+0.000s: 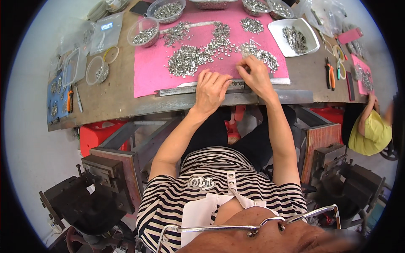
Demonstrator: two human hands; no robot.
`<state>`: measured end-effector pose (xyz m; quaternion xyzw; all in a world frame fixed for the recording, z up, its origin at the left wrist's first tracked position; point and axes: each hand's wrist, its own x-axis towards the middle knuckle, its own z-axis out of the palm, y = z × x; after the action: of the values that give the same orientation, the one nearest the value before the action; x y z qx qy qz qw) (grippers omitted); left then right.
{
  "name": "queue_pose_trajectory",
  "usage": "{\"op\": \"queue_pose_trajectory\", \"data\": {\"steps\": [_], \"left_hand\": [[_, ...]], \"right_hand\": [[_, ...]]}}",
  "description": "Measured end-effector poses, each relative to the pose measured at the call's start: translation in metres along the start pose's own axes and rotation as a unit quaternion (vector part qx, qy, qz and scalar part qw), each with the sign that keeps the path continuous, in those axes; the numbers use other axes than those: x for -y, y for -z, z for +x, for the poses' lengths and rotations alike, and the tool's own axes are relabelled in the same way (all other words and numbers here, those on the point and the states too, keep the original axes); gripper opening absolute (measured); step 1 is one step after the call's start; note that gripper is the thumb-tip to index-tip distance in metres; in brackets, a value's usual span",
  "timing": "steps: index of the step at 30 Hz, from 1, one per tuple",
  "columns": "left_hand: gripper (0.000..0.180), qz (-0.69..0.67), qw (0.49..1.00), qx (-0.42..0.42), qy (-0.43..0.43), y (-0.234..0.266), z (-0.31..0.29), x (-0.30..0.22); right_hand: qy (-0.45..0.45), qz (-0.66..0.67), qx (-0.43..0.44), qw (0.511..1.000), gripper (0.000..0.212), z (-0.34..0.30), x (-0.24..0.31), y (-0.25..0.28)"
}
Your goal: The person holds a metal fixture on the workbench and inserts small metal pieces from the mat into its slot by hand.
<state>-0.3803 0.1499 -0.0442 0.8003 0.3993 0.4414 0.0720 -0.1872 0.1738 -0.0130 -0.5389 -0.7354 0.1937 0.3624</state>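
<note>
Both hands work at the front edge of a pink mat, over a narrow metal bar with a groove. My left hand rests on the bar with fingers curled and pressed together; what its fingertips hold is too small to make out. My right hand is closed in a pinch of thumb and forefinger just right of it, above the bar. Anything in that pinch is hidden. Beyond the left hand lies a large heap of small shiny metal pieces. A second metal heap lies beside the right hand.
A clear round tub of metal pieces and a white tray flank the heaps. Orange-handled pliers lie right and left. Black machine vises flank my seat. At the far right sits another person in yellow.
</note>
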Motion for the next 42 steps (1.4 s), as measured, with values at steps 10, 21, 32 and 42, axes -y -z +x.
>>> {"op": "queue_pose_trajectory", "data": {"steps": [10,21,32,42], "left_hand": [[0.009,-0.004,1.0,0.006,0.024,0.003,0.004,-0.007],[0.009,0.012,0.998,-0.027,0.063,0.054,-0.016,0.017],[0.033,0.136,0.982,0.03,0.126,0.136,-0.052,0.047],[0.034,0.054,0.988,0.092,0.111,0.158,-0.043,0.038]], "right_hand": [[0.054,-0.017,-0.02,0.998,0.011,-0.047,0.011,0.007],[-0.032,0.092,0.0,0.995,0.009,-0.045,0.008,0.009],[0.065,-0.02,-0.076,0.995,0.009,-0.05,0.006,-0.009],[-0.002,0.016,-0.245,0.969,0.009,-0.068,-0.006,-0.007]]}}
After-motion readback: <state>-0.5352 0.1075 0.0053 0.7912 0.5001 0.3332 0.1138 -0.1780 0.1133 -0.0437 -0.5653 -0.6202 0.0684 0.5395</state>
